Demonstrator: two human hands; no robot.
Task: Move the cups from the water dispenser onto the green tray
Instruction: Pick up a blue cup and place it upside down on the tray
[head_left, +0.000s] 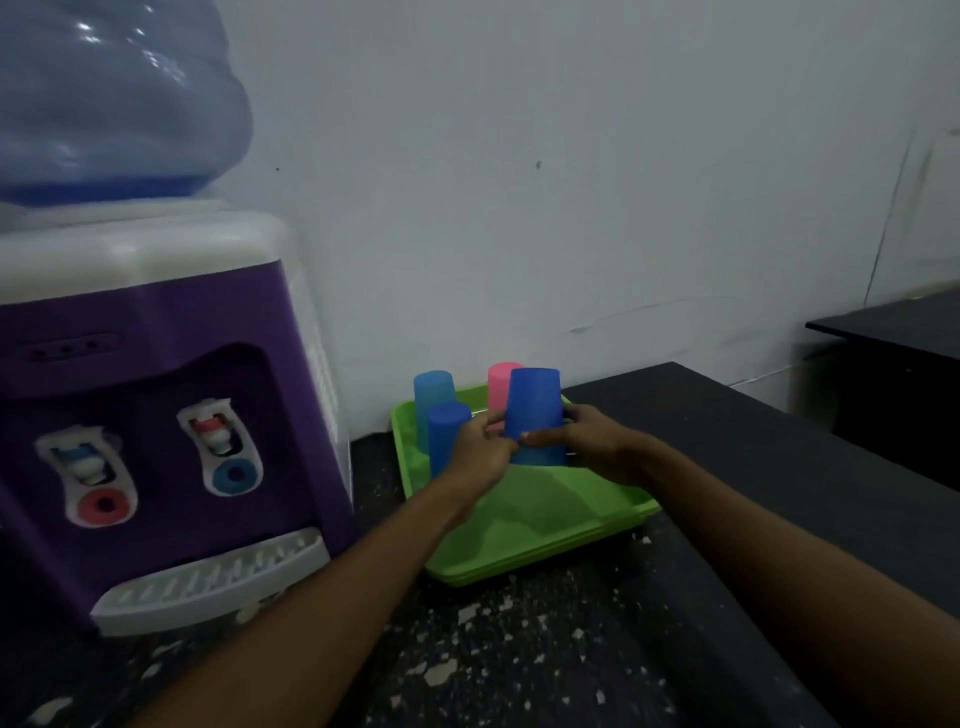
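Note:
A green tray (550, 525) lies on the dark counter right of the water dispenser (156, 415). Upside down on the tray stand a light blue cup (434, 392), a darker blue cup (445, 428) in front of it and a pink cup (500, 382) at the back. Both hands hold a large dark blue cup (535, 405), also upside down, over the tray's middle. My left hand (480, 457) grips its left side near the rim and my right hand (587, 441) grips its right side. Its rim is partly hidden by the fingers.
The dispenser's white drip tray (208, 582) juts out at the lower left, with two taps above it and a big blue bottle (114, 98) on top. A white wall stands behind. A second dark table (893, 332) is at the far right.

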